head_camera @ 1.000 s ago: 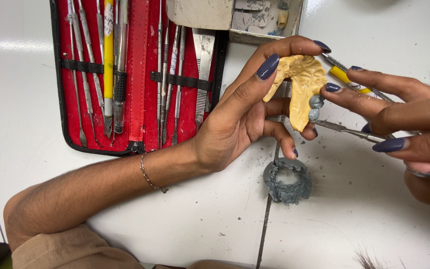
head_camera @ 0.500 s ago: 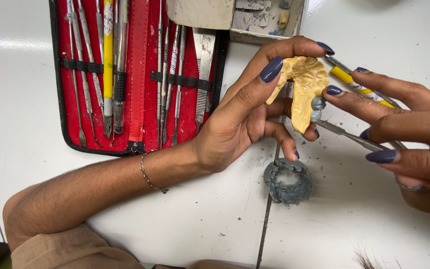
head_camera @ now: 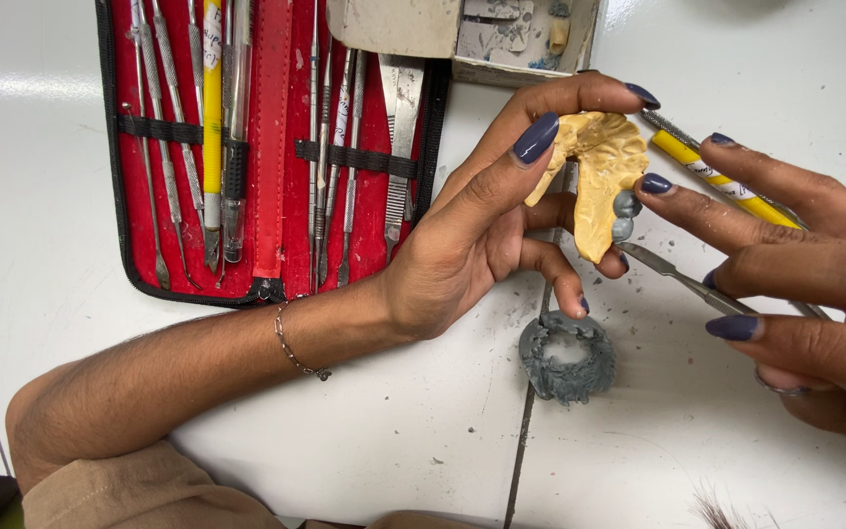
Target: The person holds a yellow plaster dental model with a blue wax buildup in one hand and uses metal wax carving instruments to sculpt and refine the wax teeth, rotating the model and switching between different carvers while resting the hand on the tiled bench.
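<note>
Yellow wax-like dental cast (head_camera: 601, 176), horseshoe-ish slab, sits pinched in my left hand (head_camera: 477, 250) above the white tiled bench (head_camera: 70, 176). Left forearm comes in from lower left, wrist bent back, palm facing right. Index and middle fingers stretched over the cast's top edge, thumb and curled ring finger pressing it from below. Grip closed on the cast.

Cast's long axis runs roughly top to bottom in view, broad lobe up, narrow end pointing down toward me. Two small grey teeth (head_camera: 625, 216) are set on its right edge, facing the right hand.

Right hand (head_camera: 795, 264) enters from the right, fingers extended left, index fingertip touching the cast just above the grey teeth. A thin grey metal carving tool (head_camera: 682, 279) lies under those fingers with its tip near the cast's lower end; hand looks closed around its handle, but the grip point is hidden, so I cannot tell for sure.

Grey lumpy wax ring (head_camera: 568, 358) lies on the bench just below the cast, not touching it.

Red-lined black zip case of steel dental instruments (head_camera: 271, 147) lies open at upper left; one tool in it has a yellow handle. Off-white rectangular box (head_camera: 462, 29) with dusty compartments at top centre, touching the case's upper right corner. Yellow-handled instrument (head_camera: 712, 174) with a labelled grip runs diagonally behind the right fingers.
</note>
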